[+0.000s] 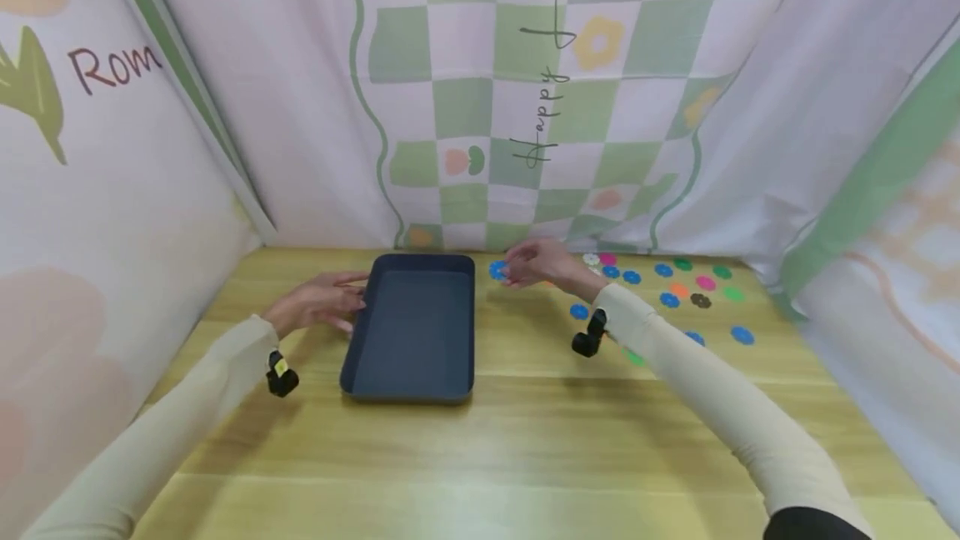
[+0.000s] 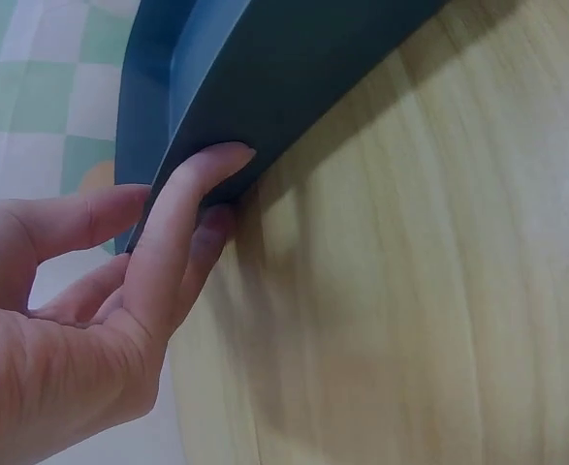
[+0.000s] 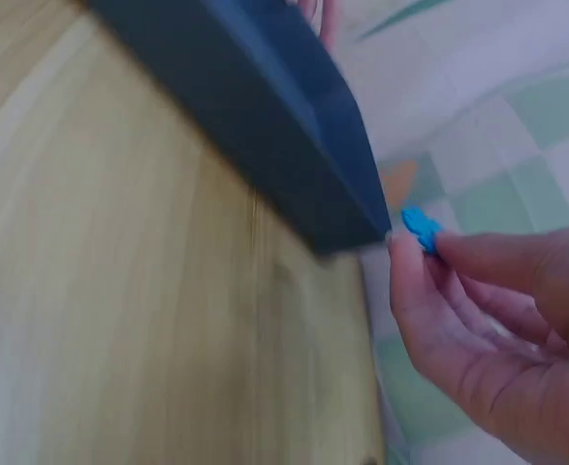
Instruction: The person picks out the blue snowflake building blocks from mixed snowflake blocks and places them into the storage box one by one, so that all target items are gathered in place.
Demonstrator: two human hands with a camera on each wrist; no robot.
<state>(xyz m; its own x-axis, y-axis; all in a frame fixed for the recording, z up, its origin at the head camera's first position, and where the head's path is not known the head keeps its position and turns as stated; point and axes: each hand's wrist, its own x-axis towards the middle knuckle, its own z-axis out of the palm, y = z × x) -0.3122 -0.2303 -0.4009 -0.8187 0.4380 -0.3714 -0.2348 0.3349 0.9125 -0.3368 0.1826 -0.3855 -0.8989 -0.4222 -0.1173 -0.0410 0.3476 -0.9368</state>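
Note:
A dark blue-grey rectangular pan lies on the wooden table. My left hand is at its left side, with fingers resting against the outer wall and rim. To the right of the pan's far corner, my right hand pinches a small blue flower-shaped piece between thumb and fingertips. That piece shows just beyond the fingertips in the head view. The inside of the pan holds nothing.
Several flat flower-shaped pieces are scattered at the right, including a blue one, a pink one and a brown one. Some are partly covered by the right forearm. Patterned curtains hang behind and beside the table.

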